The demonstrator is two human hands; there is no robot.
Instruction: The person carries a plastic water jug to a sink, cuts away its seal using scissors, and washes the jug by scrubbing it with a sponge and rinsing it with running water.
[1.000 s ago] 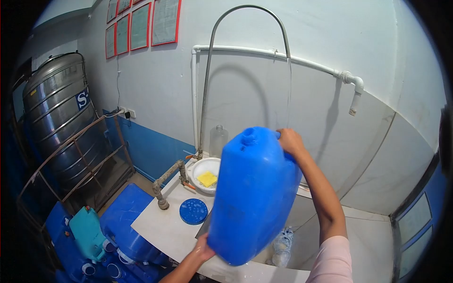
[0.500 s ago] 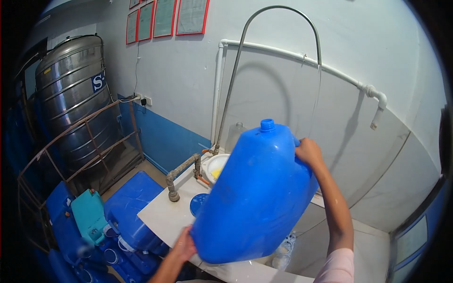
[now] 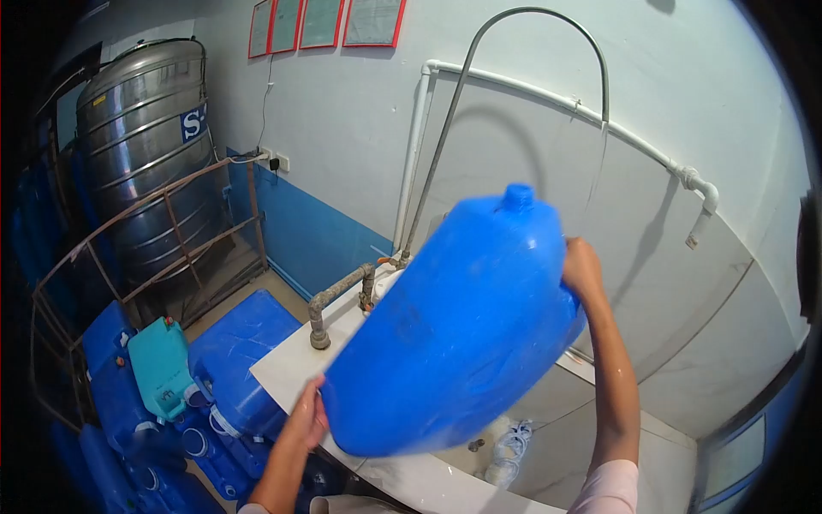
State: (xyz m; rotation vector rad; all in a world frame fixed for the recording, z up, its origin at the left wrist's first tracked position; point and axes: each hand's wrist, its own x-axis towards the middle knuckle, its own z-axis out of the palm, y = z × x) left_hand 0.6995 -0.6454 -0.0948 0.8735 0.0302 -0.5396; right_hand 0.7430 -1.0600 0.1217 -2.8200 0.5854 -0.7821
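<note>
A large blue plastic water jug [image 3: 454, 334] is held up, tilted, over the white counter, its open neck at the top right. My right hand [image 3: 584, 270] is closed round the handle on the jug's right side, the fingers partly hidden. At the jug's lower left corner, my left hand [image 3: 308, 415] grips the bottom edge; some of its fingers are behind the jug. A thin stream of water drops from the curved metal pipe [image 3: 606, 94] behind it. The jug hides most of a white basin [image 3: 387, 284].
An old elbow pipe [image 3: 321, 330] rises beside the counter [image 3: 287, 364]. Several blue jugs [image 3: 244, 330] and a teal jug [image 3: 160, 368] crowd the floor at left. A metal rail [image 3: 171, 193] fronts a steel tank [image 3: 141, 146]. A clear plastic item [image 3: 510, 454] lies in the sink area.
The jug has tilted further, its bottom swinging left and up with my left hand. It now covers the blue lid on the counter. My right hand keeps the handle, and the view has shifted slightly.
</note>
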